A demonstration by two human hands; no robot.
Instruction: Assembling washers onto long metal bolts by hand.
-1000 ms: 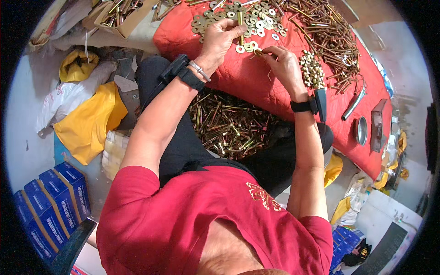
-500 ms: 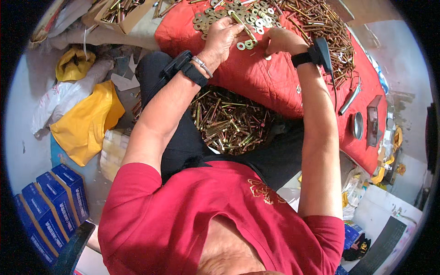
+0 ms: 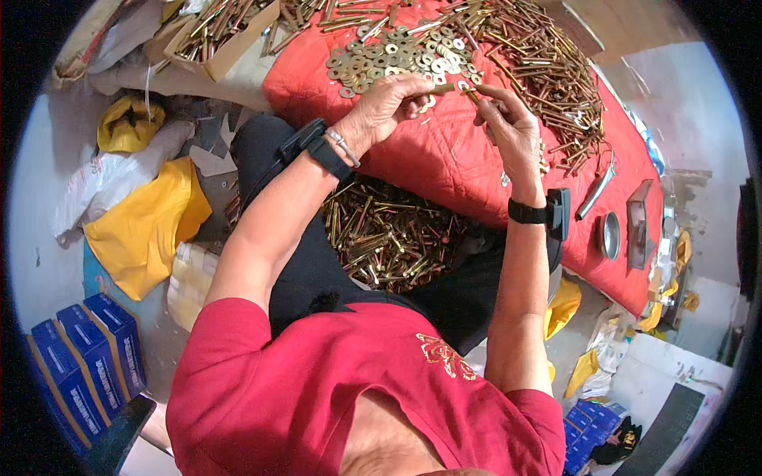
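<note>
My left hand is closed on a gold-coloured bolt, which points right over the red cloth. Facing it, my right hand pinches a short brassy piece at its fingertips, partly hidden by the fingers. A small pale washer shows at those fingertips, close to the bolt's end. Just beyond both hands lies a spread of loose flat washers. Between my legs is a large heap of yellowish metal bolts.
More bolts are piled at the cloth's far right. An open carton of bolts stands far left. On the cloth's right lie a metal tool, a round dish and a tray. Blue boxes stand lower left.
My right hand has come up from the cloth and turned toward the left hand, now holding a small piece. The bolt in my left hand has swung nearly level.
</note>
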